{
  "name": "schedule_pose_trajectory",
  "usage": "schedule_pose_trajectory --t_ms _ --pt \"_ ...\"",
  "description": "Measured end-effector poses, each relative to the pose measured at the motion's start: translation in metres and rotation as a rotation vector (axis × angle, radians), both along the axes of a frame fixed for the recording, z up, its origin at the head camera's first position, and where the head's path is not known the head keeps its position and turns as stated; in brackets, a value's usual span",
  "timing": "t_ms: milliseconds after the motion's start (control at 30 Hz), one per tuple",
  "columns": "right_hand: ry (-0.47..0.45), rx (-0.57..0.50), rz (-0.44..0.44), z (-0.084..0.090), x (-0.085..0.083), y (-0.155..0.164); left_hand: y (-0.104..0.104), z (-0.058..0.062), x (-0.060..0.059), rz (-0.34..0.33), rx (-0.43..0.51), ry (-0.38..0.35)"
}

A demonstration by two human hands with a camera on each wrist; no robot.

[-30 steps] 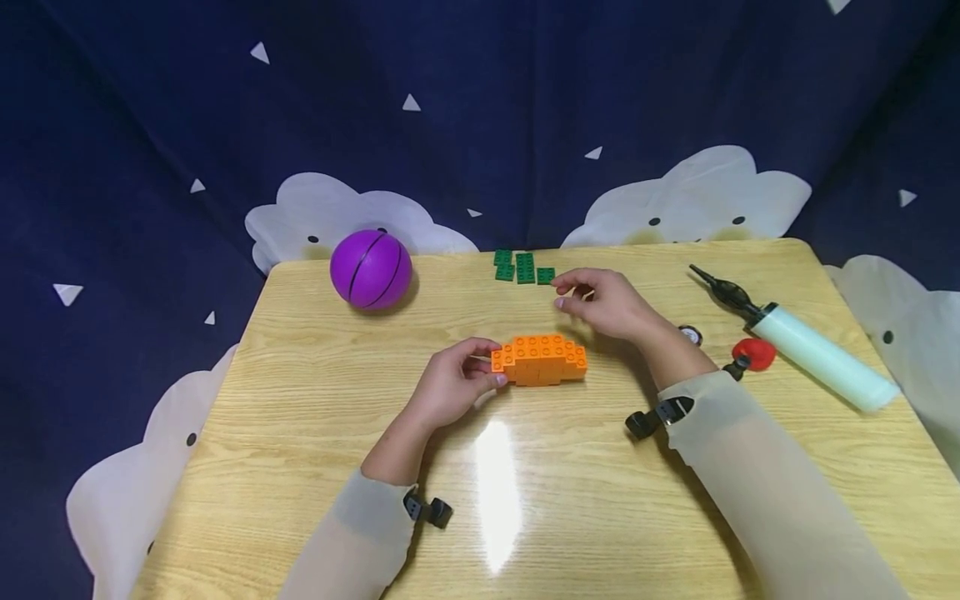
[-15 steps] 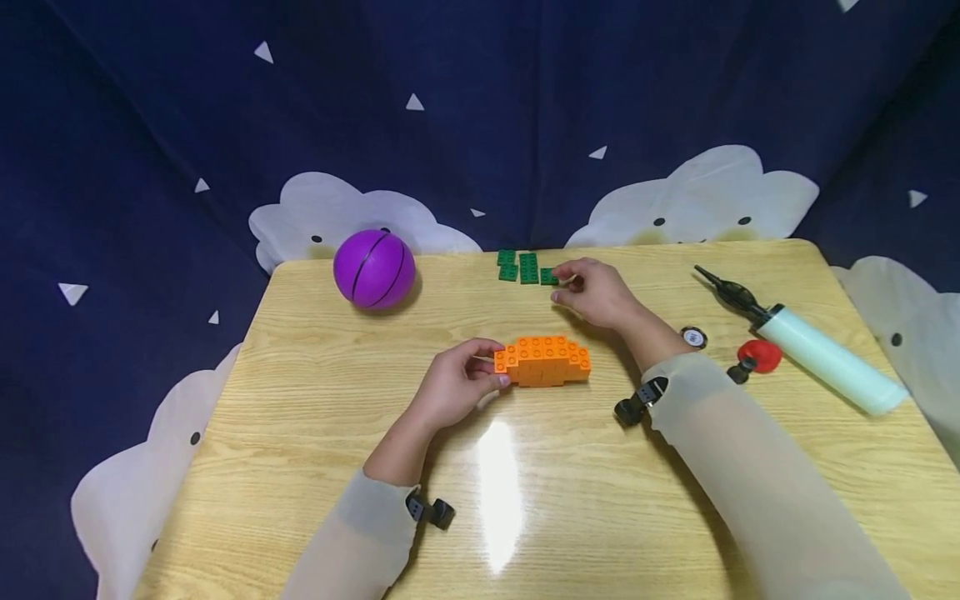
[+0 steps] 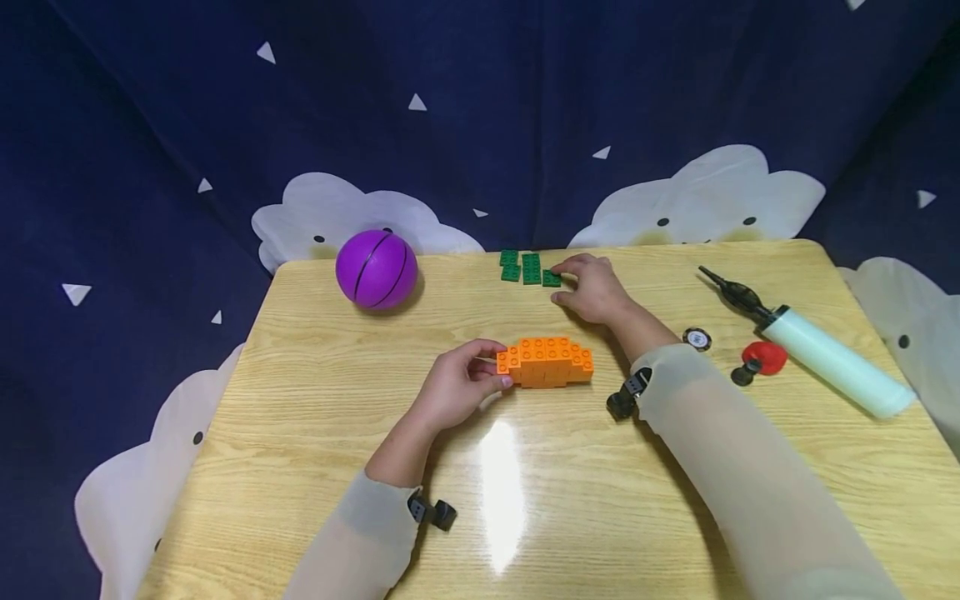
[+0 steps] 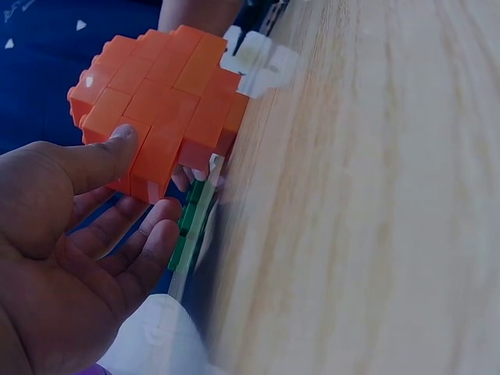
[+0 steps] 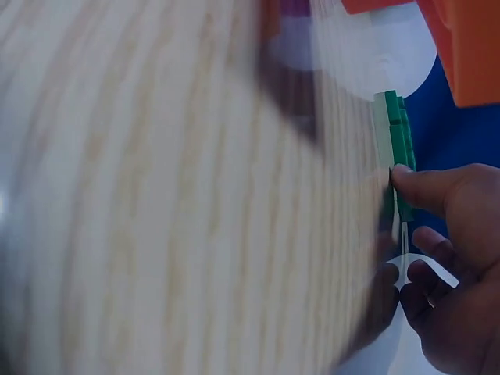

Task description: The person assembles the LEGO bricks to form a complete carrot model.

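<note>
My left hand [image 3: 457,387] grips the left end of a stepped block of orange toy bricks [image 3: 543,368], with the thumb on the near face. The left wrist view shows the block's flat, staggered-brick side [image 4: 160,101] and fingers behind it. Farther back, my right hand [image 3: 592,292] reaches to a small green brick [image 3: 551,279]. Its index fingertip touches or nearly touches the brick, while the thumb sits apart on the near side in the head view. Several more green bricks [image 3: 531,269] lie just left. In the right wrist view the right thumb [image 5: 426,187] overlaps the green bricks [image 5: 398,129].
A purple ball [image 3: 377,270] stands at the back left of the wooden table [image 3: 337,375]. To the right lie a pale hand pump [image 3: 832,358], a poker-chip-like disc [image 3: 697,339] and a red item [image 3: 767,358] with a black part. A dark blue curtain [image 3: 480,108] hangs behind.
My right hand has moved slightly away from me and left, onto the nearest green brick. The left hand and orange block hold still; the whole head view has shifted slightly.
</note>
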State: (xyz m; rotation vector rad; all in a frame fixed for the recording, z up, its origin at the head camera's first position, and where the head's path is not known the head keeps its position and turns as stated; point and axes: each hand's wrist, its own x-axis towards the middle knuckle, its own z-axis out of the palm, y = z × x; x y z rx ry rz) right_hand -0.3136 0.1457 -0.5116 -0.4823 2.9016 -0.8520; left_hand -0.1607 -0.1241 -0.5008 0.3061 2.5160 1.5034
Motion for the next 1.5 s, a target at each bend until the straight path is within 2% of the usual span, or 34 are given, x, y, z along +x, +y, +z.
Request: schedule_pose_trajectory --t_ms 467,700,933,1200,1500 --pt "-0.04 -0.05 -0.041 0.004 0.014 0.004 0.001 0.001 0.001 -0.001 -0.01 0.003" --pt "-0.035 -0.101 -0.05 0.015 0.025 0.008 0.001 0.001 0.001 -0.004 -0.012 0.008" --pt "-0.034 -0.156 -0.001 0.031 0.042 0.013 0.001 0.002 0.0 -0.012 -0.002 -0.005" --pt "0.025 -0.209 0.056 0.045 0.059 0.018 0.0 0.002 0.001 0.005 -0.014 -0.007" --pt "0.034 -0.264 0.123 0.063 0.085 0.021 0.001 0.002 0.001 0.003 -0.014 -0.01"
